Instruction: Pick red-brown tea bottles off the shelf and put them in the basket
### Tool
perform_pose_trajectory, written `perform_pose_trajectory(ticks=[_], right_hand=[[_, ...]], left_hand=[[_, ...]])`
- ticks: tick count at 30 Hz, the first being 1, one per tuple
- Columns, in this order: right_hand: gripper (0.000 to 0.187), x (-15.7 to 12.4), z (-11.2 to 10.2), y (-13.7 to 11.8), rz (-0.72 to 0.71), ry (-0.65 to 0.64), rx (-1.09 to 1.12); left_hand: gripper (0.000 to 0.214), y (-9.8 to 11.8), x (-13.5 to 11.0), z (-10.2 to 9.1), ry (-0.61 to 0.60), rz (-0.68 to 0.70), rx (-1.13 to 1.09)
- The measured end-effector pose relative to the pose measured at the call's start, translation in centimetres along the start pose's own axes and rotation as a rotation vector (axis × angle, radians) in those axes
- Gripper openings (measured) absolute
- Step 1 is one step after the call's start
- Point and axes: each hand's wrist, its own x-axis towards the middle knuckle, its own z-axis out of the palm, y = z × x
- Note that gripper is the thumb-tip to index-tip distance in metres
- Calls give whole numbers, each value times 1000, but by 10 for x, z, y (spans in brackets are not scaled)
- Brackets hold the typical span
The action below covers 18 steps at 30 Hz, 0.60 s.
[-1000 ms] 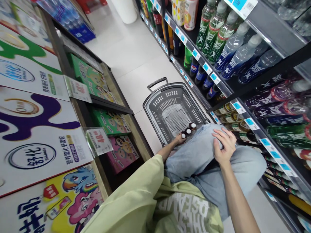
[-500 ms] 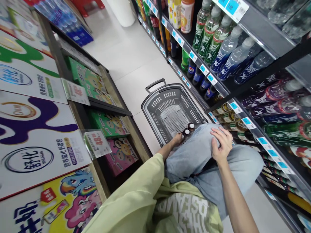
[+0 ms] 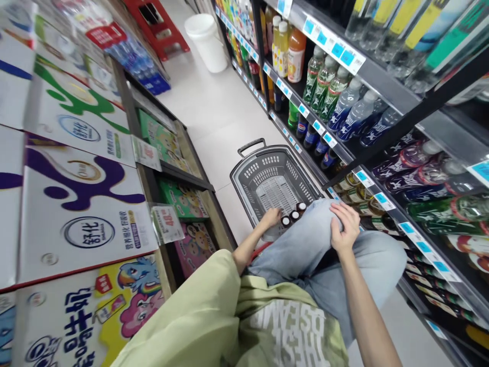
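Observation:
My left hand (image 3: 271, 217) hovers inside the near left part of a dark grey shopping basket (image 3: 244, 189), its fingers loosely bent and apart from the bottles. Just right of it, three dark bottles with white caps (image 3: 294, 215) stand in a row against the basket's near side. Their lower parts are hidden by the basket and my leg. My right hand (image 3: 344, 224) rests on my knee in light blue jeans (image 3: 313, 229), fingers stretched out and holding nothing. The basket sits on the floor and has a raised handle (image 3: 251, 146) at its far end.
A drinks shelf (image 3: 324, 140) with rows of bottles runs along the right. Milk cartons (image 3: 87, 204) and biscuit boxes (image 3: 183, 196) line the left. Farther along the pale floor (image 3: 214, 117) stand a white bucket (image 3: 208, 43) and a red stool (image 3: 158, 30).
My left hand has let go of the nearest bottle and moved left and slightly up from it. All three white caps now show. My right hand stays on my knee; the view has shifted.

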Motion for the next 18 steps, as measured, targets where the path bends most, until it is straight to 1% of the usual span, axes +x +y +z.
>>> perform_pose_trajectory(ticks=[2,3,4,5,6,7,8,9,10,12,14,16,18], right_hand=[[24,0,1,1,2,7,13],[24,-1,2,2,9,7,14],[24,-1,2,3,16,8,14],[24,-2,3,3,21,9,15],[24,-2,4,2,25,11,17],[24,-3,4,2,32,13,20],[25,-3,5,0,45,17,25],[25,-3,5,-1,69,21,30],[26,-3,6,-3,105,23,40],[27,-1,7,-5,176,39,73],[27,1,10,-6,219,41,116],[25,3,13,-7,232,52,150],[22,5,19,-8,234,65,172]], left_hand=[[39,15,-20,-22,43,63,-23],[44,27,-33,-28,64,117,-38],[47,39,-47,-31,81,184,-50],[49,53,-61,-28,102,294,-70],[51,67,-76,-22,114,392,-56],[58,81,-88,-12,122,463,-1],[76,92,-99,-1,156,489,85],[93,101,-107,12,221,466,179],[100,107,-112,24,290,428,262],[99,110,-112,42,364,450,390],[97,107,-102,51,431,491,460],[95,102,-89,51,472,505,503],[93,99,-78,46,482,503,530]])
